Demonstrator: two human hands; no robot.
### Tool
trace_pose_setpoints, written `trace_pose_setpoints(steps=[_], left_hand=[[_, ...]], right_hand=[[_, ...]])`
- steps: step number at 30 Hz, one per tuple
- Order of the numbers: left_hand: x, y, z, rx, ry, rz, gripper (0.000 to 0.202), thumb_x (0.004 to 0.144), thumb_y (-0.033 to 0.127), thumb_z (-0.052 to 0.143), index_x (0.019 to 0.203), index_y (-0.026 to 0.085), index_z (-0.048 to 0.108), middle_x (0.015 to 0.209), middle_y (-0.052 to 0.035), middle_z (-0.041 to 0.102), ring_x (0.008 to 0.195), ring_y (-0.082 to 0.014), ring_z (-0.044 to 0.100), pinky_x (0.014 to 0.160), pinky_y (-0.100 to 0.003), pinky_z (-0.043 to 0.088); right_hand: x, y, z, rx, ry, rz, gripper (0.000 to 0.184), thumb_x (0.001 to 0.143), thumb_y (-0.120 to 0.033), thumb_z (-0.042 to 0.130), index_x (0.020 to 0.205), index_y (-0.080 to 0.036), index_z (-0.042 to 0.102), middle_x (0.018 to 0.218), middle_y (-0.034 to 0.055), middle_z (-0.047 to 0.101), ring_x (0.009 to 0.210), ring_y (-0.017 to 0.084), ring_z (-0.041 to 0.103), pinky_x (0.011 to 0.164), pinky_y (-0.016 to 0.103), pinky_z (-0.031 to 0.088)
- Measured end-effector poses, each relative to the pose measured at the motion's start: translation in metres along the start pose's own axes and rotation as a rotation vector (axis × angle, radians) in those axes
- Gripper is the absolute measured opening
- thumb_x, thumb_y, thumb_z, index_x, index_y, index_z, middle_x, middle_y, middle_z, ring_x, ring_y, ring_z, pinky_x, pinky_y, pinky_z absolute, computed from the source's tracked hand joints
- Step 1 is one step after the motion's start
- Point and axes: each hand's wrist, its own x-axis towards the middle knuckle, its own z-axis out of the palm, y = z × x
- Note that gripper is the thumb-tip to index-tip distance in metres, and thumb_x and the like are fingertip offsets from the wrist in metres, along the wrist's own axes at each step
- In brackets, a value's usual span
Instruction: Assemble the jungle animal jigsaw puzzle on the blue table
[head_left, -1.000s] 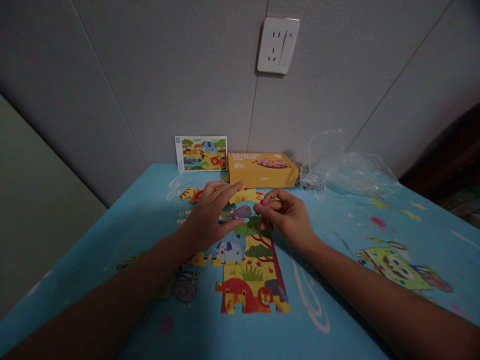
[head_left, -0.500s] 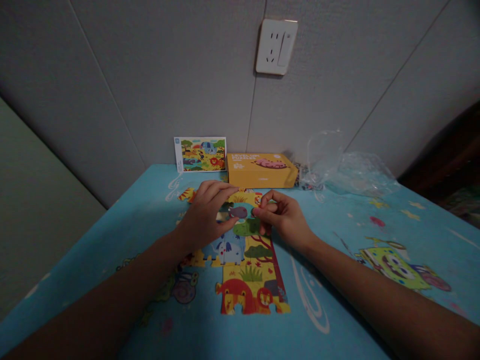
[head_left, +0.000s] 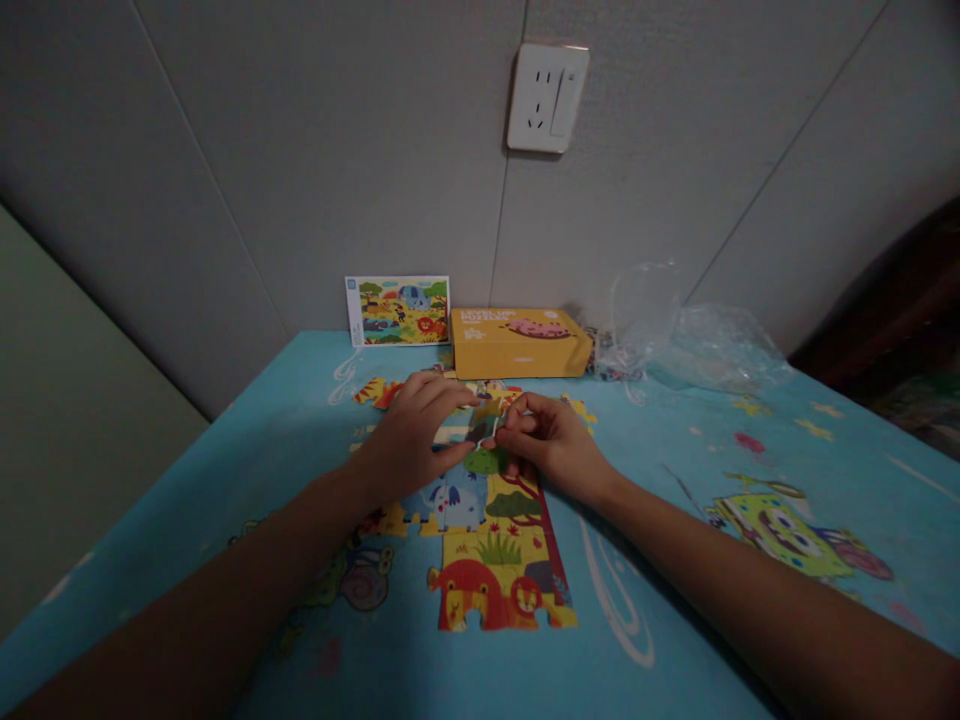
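A partly assembled animal jigsaw [head_left: 495, 560] lies on the blue cartoon tablecloth [head_left: 675, 560]. Both hands meet at its upper part. My left hand [head_left: 412, 440] rests on the puzzle with curled fingers, its thumb and fingertips at a small puzzle piece [head_left: 487, 432] that is tilted up on edge. My right hand [head_left: 544, 440] pinches the same piece from the right side. Loose pieces [head_left: 379, 390] lie just beyond my left hand.
A yellow puzzle box [head_left: 517, 343] stands against the wall, with a reference picture card [head_left: 397, 311] leaning to its left. Crumpled clear plastic bags [head_left: 690, 345] lie at the back right. A wall socket [head_left: 546, 97] is above. The table's left edge drops off.
Both hands have closed in on each other. The piece with the purple animal, flat between them before, is now lifted on edge and pinched by both hands.
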Motion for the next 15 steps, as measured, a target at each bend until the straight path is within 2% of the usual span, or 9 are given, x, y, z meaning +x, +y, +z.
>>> trace_pose_setpoints(steps=[3, 6, 9, 12, 15], left_hand=[[-0.0008, -0.0015, 0.0020, -0.052, -0.068, 0.036, 0.031, 0.080, 0.029, 0.075, 0.107, 0.018, 0.063, 0.108, -0.0068, 0.068, 0.109, -0.0256, 0.052, 0.101, -0.045, 0.042], [-0.0022, -0.0024, 0.0029, -0.075, -0.140, 0.042, 0.028, 0.079, 0.029, 0.076, 0.104, 0.020, 0.065, 0.102, -0.0043, 0.070, 0.110, -0.0260, 0.051, 0.101, -0.045, 0.043], [-0.0036, -0.0019, 0.0032, -0.069, -0.163, -0.025, 0.035, 0.079, 0.022, 0.075, 0.112, 0.020, 0.064, 0.105, -0.0056, 0.070, 0.116, -0.0277, 0.050, 0.100, -0.044, 0.045], [-0.0044, -0.0012, 0.0038, -0.061, -0.160, -0.085, 0.050, 0.078, 0.021, 0.075, 0.125, 0.020, 0.059, 0.109, -0.0075, 0.067, 0.118, -0.0282, 0.050, 0.099, -0.045, 0.046], [-0.0046, -0.0013, 0.0047, -0.043, -0.145, -0.075, 0.056, 0.078, 0.024, 0.075, 0.130, 0.020, 0.055, 0.114, -0.0093, 0.065, 0.117, -0.0286, 0.050, 0.099, -0.047, 0.046]], right_hand=[[0.0007, 0.0018, 0.0003, -0.064, -0.012, -0.011, 0.033, 0.073, -0.040, 0.075, 0.082, -0.021, 0.050, 0.072, 0.0001, 0.072, 0.042, 0.008, 0.053, 0.041, 0.021, 0.036], [0.0017, 0.0036, 0.0001, -0.105, 0.007, -0.031, 0.030, 0.077, -0.043, 0.072, 0.083, -0.020, 0.053, 0.071, 0.0016, 0.072, 0.051, 0.010, 0.056, 0.048, 0.022, 0.039], [0.0033, 0.0058, -0.0005, -0.117, 0.019, -0.022, 0.030, 0.077, -0.043, 0.072, 0.085, -0.021, 0.053, 0.071, 0.0015, 0.072, 0.057, 0.012, 0.061, 0.055, 0.024, 0.043], [0.0054, 0.0082, -0.0018, -0.154, 0.029, -0.017, 0.028, 0.077, -0.040, 0.071, 0.089, -0.021, 0.054, 0.070, 0.0011, 0.072, 0.054, 0.012, 0.059, 0.052, 0.024, 0.041], [0.0066, 0.0089, -0.0036, -0.217, 0.043, -0.024, 0.022, 0.078, -0.035, 0.069, 0.088, -0.020, 0.056, 0.070, 0.0018, 0.072, 0.053, 0.011, 0.056, 0.050, 0.023, 0.038]])
